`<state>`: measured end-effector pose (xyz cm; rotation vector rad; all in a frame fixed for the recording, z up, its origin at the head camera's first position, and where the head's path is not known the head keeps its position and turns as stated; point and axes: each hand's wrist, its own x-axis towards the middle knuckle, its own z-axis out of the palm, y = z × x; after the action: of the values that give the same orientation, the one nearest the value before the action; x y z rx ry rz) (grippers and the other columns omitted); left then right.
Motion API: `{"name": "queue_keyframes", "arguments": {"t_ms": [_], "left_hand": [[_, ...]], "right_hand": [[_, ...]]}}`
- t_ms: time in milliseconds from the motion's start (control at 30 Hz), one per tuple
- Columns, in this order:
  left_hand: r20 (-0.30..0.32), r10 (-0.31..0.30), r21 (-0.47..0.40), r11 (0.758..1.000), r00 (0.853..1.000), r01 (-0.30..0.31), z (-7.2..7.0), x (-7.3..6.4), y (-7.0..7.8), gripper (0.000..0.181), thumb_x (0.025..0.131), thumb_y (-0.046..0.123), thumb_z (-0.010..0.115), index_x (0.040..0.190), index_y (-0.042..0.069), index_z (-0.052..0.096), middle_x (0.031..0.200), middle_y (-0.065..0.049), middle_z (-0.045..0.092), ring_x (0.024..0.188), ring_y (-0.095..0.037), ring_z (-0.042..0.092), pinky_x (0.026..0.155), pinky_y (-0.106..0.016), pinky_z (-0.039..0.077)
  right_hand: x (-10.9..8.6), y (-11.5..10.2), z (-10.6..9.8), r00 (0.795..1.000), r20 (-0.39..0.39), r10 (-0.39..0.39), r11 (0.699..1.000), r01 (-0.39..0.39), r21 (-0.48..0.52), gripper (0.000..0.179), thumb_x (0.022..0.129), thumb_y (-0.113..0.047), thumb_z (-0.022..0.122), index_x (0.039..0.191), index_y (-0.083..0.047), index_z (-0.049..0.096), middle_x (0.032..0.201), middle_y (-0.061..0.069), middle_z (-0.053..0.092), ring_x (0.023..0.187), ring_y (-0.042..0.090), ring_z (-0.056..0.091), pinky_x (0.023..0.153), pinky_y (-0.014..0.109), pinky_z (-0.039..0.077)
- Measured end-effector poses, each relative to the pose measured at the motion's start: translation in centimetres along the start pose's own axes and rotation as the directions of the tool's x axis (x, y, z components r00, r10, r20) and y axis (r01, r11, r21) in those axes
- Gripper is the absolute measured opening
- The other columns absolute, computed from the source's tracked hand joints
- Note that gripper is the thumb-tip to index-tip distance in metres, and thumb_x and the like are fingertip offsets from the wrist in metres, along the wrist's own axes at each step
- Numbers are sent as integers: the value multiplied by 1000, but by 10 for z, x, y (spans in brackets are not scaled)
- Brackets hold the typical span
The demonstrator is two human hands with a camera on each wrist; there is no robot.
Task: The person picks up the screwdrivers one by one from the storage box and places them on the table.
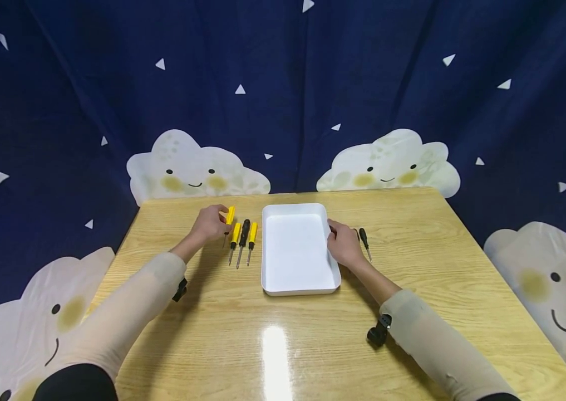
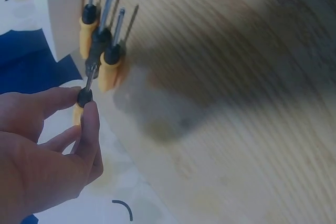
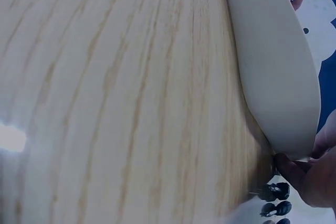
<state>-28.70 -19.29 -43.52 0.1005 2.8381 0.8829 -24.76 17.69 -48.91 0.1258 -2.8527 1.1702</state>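
My left hand (image 1: 211, 223) pinches a yellow screwdriver (image 1: 230, 215) by its handle, near the black collar, its metal shaft clear of the fingers. Just right of that hand lie a yellow-handled screwdriver (image 1: 235, 233), a black one (image 1: 245, 231) and another yellow one (image 1: 252, 233), side by side with shafts toward me. A white rectangular tray (image 1: 300, 250) with nothing in it stands right of them. My right hand (image 1: 345, 245) holds the tray's right side wall, thumb (image 3: 289, 170) low against the outside in the right wrist view.
Right of my right hand lies a small black screwdriver (image 1: 364, 238), with more dark handles (image 3: 276, 208) partly hidden by the hand. The wooden table (image 1: 202, 334) ends at a dark blue curtain (image 1: 283, 83) with cloud shapes.
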Motion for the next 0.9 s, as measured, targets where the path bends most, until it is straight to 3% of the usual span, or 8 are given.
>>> {"name": "queue_keyframes", "arguments": {"t_ms": [167, 500, 800, 900], "left_hand": [[17, -2, 54, 999, 1000, 1, 4, -2, -7, 56, 100, 11, 73, 149, -6, 53, 119, -23, 69, 95, -33, 69, 72, -37, 57], [46, -31, 66, 997, 998, 28, 13, -5, -18, 55, 99, 8, 71, 147, -10, 53, 129, -28, 67, 114, -41, 67, 87, -48, 61], [56, -27, 71, 997, 998, 23, 15, -8, -18, 54, 98, 7, 71, 147, -10, 53, 132, -29, 66, 117, -41, 66, 89, -48, 61], [55, -36, 63, 997, 998, 32, 15, -9, -16, 56, 98, 6, 71, 148, -10, 52, 132, -28, 66, 117, -41, 65, 89, -48, 60]], "right_hand": [[0, 0, 0, 1000, -2, 5, 1000, -5, -4, 50, 105, -5, 45, 153, 6, 51, 147, 27, 59, 75, 27, 59, 68, 32, 48], [-1, -3, 0, 1000, 0, 5, 1000, -5, 7, 50, 105, -5, 45, 153, 5, 51, 145, 27, 60, 60, 22, 47, 59, 31, 43], [-2, -3, 1, 1000, -1, 20, 1000, -20, -1, 50, 105, -5, 44, 154, 6, 50, 145, 27, 61, 77, 26, 60, 69, 32, 49], [-1, -1, 1, 1000, -1, 21, 1000, -21, 3, 50, 105, -5, 44, 154, 6, 50, 144, 27, 61, 73, 26, 58, 67, 32, 48]]}}
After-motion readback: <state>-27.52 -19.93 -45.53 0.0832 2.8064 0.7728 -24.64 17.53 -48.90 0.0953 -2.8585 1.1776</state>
